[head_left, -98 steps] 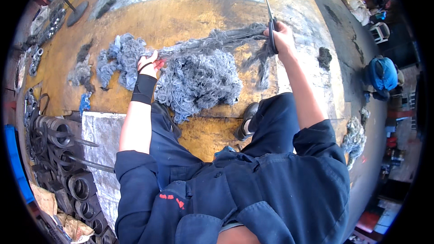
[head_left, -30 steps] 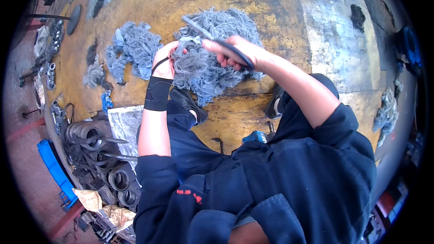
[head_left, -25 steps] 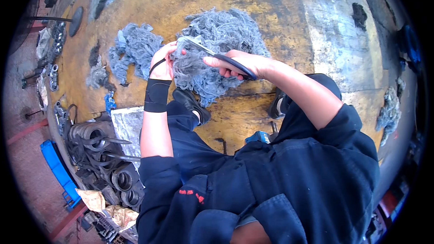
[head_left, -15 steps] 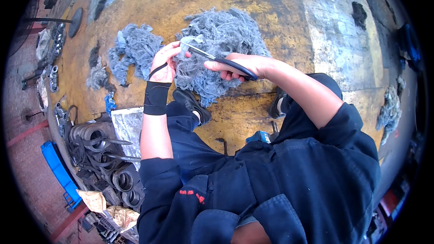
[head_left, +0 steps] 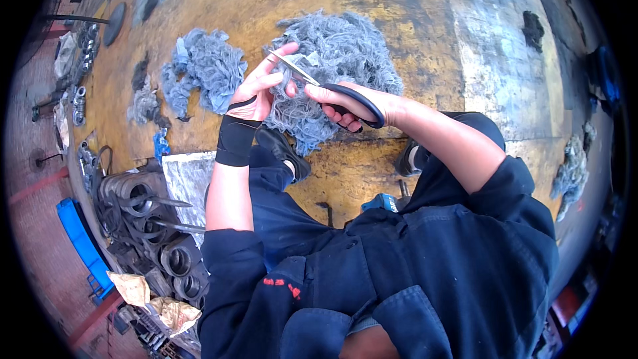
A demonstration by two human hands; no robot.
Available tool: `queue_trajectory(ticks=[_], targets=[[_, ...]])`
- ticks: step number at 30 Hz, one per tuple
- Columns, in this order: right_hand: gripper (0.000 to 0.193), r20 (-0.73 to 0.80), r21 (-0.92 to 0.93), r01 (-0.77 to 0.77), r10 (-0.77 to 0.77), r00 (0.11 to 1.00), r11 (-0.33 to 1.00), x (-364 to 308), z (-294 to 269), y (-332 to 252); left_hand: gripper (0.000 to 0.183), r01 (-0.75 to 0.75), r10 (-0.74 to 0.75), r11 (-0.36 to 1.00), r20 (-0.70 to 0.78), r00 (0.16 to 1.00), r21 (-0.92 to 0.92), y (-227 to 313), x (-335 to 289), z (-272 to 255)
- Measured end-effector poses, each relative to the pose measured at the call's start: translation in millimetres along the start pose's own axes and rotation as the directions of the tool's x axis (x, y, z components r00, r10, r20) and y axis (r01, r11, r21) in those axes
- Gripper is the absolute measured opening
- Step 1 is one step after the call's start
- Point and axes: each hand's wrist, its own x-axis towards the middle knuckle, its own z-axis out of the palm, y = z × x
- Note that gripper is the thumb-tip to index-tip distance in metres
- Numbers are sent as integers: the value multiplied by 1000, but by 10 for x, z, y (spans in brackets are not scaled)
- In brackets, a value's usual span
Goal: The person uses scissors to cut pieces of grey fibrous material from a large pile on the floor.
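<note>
My right hand (head_left: 380,98) grips a pair of scissors (head_left: 302,75) by their black handles. The metal blades point up and left, with their tips beside the fingers of my left hand (head_left: 261,93). Thumb and index finger of that left hand are stretched apart, palm turned towards the scissors; whether a thread lies among its lower fingers cannot be made out. Both hands are over the near left edge of a large heap of grey-blue yarn waste (head_left: 349,46). A smaller heap of the same waste (head_left: 211,70) lies to the left. A black wrist wrap (head_left: 236,141) covers my left wrist.
Metal rings and machine parts (head_left: 178,260) crowd the left side near a pale sheet (head_left: 185,183). A small grey tuft (head_left: 143,105) lies left of the heaps, another clump (head_left: 570,173) far right. My shoes (head_left: 284,153) stand on the stained yellow floor sheet (head_left: 425,46).
The left hand's thumb and index finger have spread from a pinch, and the hand has shifted slightly right. The scissors have moved a little to the right and down.
</note>
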Motion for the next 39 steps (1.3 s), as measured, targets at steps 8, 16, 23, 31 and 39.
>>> queue_trajectory(ticks=[8, 16, 23, 31, 39], targets=[[63, -10, -60, 37, -38, 999, 998, -122, 43, -86, 49, 95, -96, 975, -5, 995, 200, -39, -98, -111], [63, 18, 44, 26, -27, 999, 999, -73, 25, 16, 37, 153, -31, 882, -269, 963, 446, -279, 36, -60], [66, 33, 147, 85, -91, 995, 985, -9, 63, 71, 35, 115, 36, 819, -251, 967, 561, -298, 47, -83], [64, -38, 112, 18, -14, 999, 993, -132, 119, -22, 16, 122, 86, 832, -343, 936, 541, -394, 59, -187], [62, -57, 188, 82, -73, 996, 979, -83, 118, 46, 14, 4, 90, 786, -122, 988, 618, -544, 50, -41]])
